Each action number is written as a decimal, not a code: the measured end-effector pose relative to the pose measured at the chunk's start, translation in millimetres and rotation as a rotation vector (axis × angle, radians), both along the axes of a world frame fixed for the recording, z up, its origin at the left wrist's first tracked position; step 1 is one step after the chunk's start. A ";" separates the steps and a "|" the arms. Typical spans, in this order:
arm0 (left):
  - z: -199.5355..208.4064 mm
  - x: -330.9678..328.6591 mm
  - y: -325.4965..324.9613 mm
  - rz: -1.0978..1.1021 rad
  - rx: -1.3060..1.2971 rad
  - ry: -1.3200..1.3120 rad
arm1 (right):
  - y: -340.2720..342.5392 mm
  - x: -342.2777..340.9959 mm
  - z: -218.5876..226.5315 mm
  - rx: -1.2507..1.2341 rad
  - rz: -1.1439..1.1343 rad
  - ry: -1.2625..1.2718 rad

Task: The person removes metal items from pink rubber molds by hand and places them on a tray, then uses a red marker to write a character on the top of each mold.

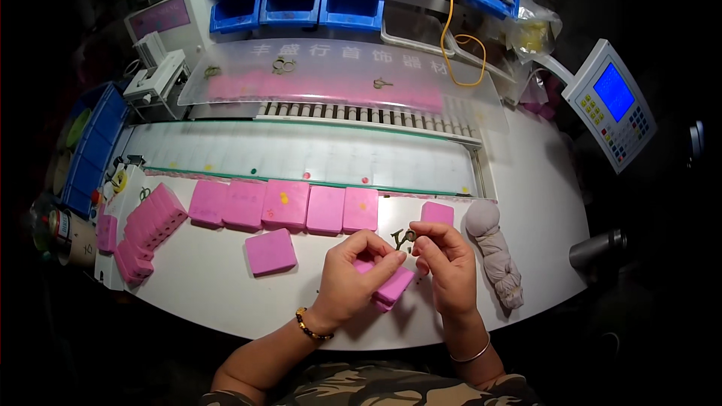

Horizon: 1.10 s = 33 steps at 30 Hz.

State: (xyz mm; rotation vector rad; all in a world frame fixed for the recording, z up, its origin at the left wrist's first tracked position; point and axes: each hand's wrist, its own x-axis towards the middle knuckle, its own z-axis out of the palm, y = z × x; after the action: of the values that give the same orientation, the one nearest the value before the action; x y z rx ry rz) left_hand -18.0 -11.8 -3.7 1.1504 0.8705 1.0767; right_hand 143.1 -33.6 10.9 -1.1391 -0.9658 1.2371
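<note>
On my side of the green-edged white strip point(316, 159), toward its right half, I hold a small bronze-coloured metal piece point(404, 239) up between both hands. The thumb and forefinger of my left hand point(350, 274) pinch its lower end, while the fingers of my right hand point(449, 267) are closed on its ringed end. Beneath my left hand, on the same side of the strip, sits a pink block point(395, 286); I can't tell whether my other fingers grip it. Along the strip's near edge stands a row of pink blocks point(286, 204), with a loose pink block point(271, 252) a little closer to me and a leaning stack of pink blocks point(156, 218) off the strip's near left corner. Near its right corner lies a knotted grey cloth bundle point(498, 256). Beyond the strip, a clear sheet point(338, 68) carries more metal pieces point(283, 65).
</note>
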 end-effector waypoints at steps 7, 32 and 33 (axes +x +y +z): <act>-1.5 0.5 0.5 0.001 -0.015 0.026 | 0.4 0.2 0.4 -0.051 -0.012 0.104; -17.9 2.7 6.1 -0.032 -0.085 -0.069 | 234.7 7.4 35.3 0.404 -0.152 -0.689; -18.9 2.7 7.1 -0.029 -0.096 -0.083 | 245.5 4.9 35.4 0.409 -0.149 -0.686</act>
State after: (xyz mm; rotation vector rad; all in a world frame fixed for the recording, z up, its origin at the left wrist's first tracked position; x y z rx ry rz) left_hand -15.3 -4.7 -22.6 1.0289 0.8290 1.0406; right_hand 148.0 211.9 46.2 -1.2909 -1.5257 0.4781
